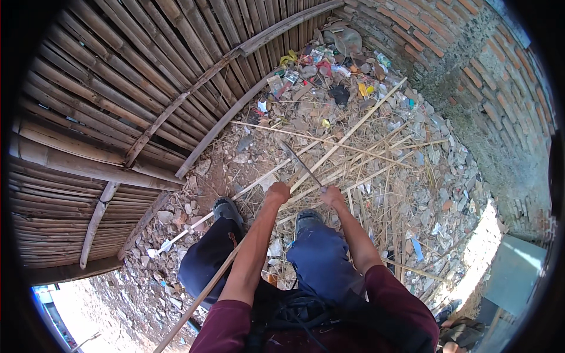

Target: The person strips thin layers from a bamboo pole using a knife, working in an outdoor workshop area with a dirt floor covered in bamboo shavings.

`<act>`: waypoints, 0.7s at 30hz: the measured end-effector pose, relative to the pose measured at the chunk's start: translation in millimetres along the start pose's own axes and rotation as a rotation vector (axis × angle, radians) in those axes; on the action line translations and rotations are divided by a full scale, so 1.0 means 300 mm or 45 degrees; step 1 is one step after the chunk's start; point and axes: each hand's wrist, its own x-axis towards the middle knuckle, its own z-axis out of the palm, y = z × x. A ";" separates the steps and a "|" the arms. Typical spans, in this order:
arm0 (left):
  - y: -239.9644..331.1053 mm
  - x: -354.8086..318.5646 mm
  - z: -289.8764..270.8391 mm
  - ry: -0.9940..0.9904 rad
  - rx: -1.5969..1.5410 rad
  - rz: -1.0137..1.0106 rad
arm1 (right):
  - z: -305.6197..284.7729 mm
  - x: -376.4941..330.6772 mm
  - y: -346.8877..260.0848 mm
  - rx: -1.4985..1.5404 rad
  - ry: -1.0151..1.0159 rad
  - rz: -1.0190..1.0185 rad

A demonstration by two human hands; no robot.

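Observation:
My left hand [278, 193] is closed around a long pale bamboo strip [353, 126]. The strip runs from beside my left thigh up toward the brick wall. My right hand [331, 196] grips the handle of a dark long-bladed knife [299, 162]. Its blade points up and to the left, and it crosses the strip just above my hands. Both hands are close together in front of my knees. My legs in dark blue trousers [318, 259] and dark shoes [226, 207] rest on the rubble below them.
A woven bamboo fence [118, 117] curves along the left. A brick wall [471, 76] stands at the right. Several split bamboo strips [376, 170] lie over stones and dry straw. Coloured litter [323, 65] is piled at the far end. A grey-green panel [512, 273] is at lower right.

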 end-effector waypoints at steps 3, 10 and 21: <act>0.024 0.008 -0.041 0.075 -0.055 -0.036 | -0.016 0.077 0.111 1.704 -1.328 0.463; -0.036 0.026 0.017 0.093 0.007 -0.015 | -0.060 -0.061 -0.100 1.051 -0.488 0.156; 0.048 -0.081 0.044 0.274 0.431 -0.055 | -0.391 -0.070 -0.363 1.401 -0.127 -0.383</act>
